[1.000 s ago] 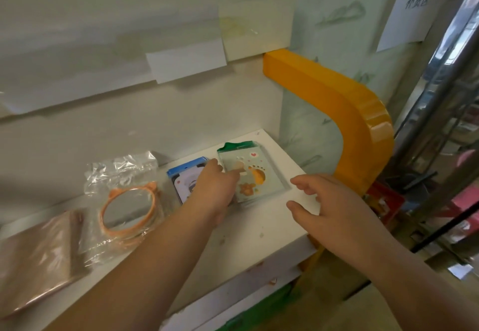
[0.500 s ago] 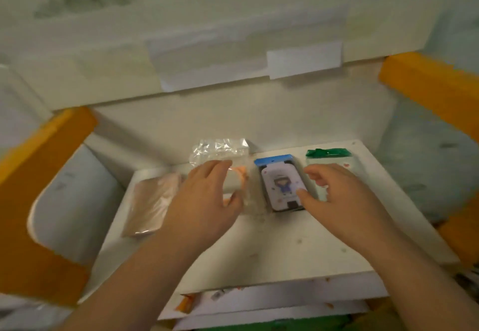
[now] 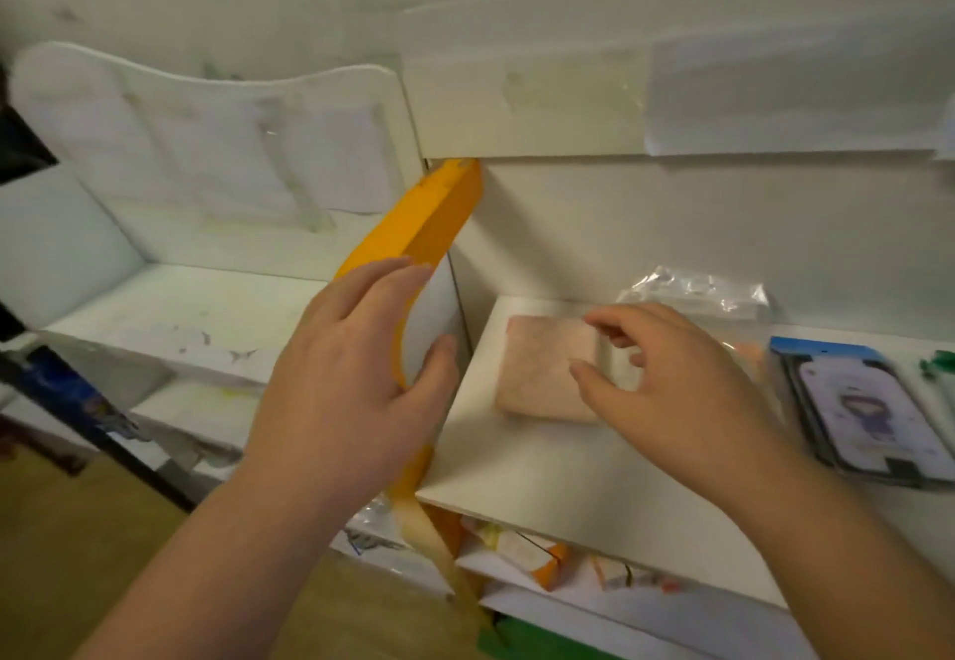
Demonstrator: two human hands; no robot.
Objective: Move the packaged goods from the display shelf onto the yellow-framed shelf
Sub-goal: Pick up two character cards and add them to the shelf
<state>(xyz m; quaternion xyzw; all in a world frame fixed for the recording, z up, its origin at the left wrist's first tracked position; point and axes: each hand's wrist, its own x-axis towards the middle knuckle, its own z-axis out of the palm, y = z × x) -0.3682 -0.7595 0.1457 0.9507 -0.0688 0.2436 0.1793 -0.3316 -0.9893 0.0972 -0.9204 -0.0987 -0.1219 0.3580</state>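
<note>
A pink-brown flat package (image 3: 548, 370) lies at the left end of the white shelf board (image 3: 542, 473) inside the yellow frame (image 3: 418, 225). My right hand (image 3: 666, 390) hovers over its right edge with fingers loosely curled and holds nothing. A clear crinkled bag (image 3: 692, 287) sits behind that hand. A blue-topped phone-case package (image 3: 868, 411) lies to the right, and a green tab (image 3: 938, 362) shows at the frame edge. My left hand (image 3: 356, 375) is open in front of the yellow frame's left post, empty.
Left of the yellow post stands another white display shelf (image 3: 170, 308) with a stained board and back panel. Small orange-and-white boxes (image 3: 527, 551) lie on the lower level under the board. A dark bar (image 3: 88, 416) runs at the lower left over a wooden floor.
The view has swung left, from the frame's right side to its left post. My right hand moved from the phone-case package to the pink-brown package; my left hand moved off the shelf board.
</note>
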